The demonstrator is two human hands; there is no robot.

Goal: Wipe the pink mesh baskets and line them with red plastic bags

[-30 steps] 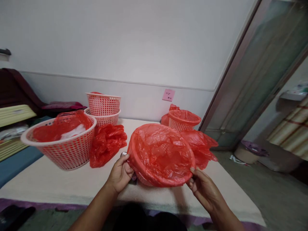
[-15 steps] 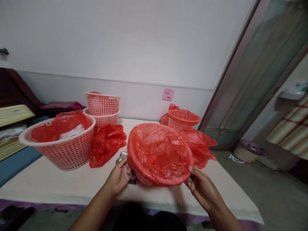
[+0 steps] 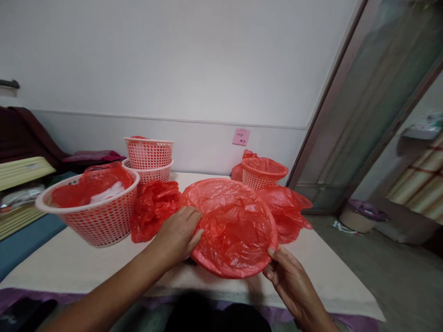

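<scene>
"How far have you got with that basket?"

"I'd judge the lining nearly done. The basket (image 3: 232, 274) in my hands is over the middle of the table (image 3: 328, 272), toward its front edge, mouth tipped my way. The red bag (image 3: 238, 226) covers its rim wherever I can see it. What's left, I think, is smoothing: the bag is creased and bunched inside."

"And your grip?"

"My right hand (image 3: 289, 272) pinches the rim, bag and all, at its near right. My left hand (image 3: 180, 230) lies over the left rim, fingers reaching inside; whether it clasps the rim or only presses the bag, I can't tell."

"The others?"

"One loose red bag (image 3: 154, 210) lies crumpled to the left, and another red bag (image 3: 287, 210) lies behind toward the right edge. A smaller basket (image 3: 254, 180) near the back right corner has red film over its rim. By the left edge a big basket (image 3: 107, 230) holds red film and something white; stacked baskets (image 3: 149, 154) stand by the back edge, on the left."

"What can't you make out?"

"My basket's underside, so I can't say whether it touches the table. My left hand hides part of the rim. The white stuff is unclear, and the writing on the pink note (image 3: 241, 137) is too small to read."
</scene>
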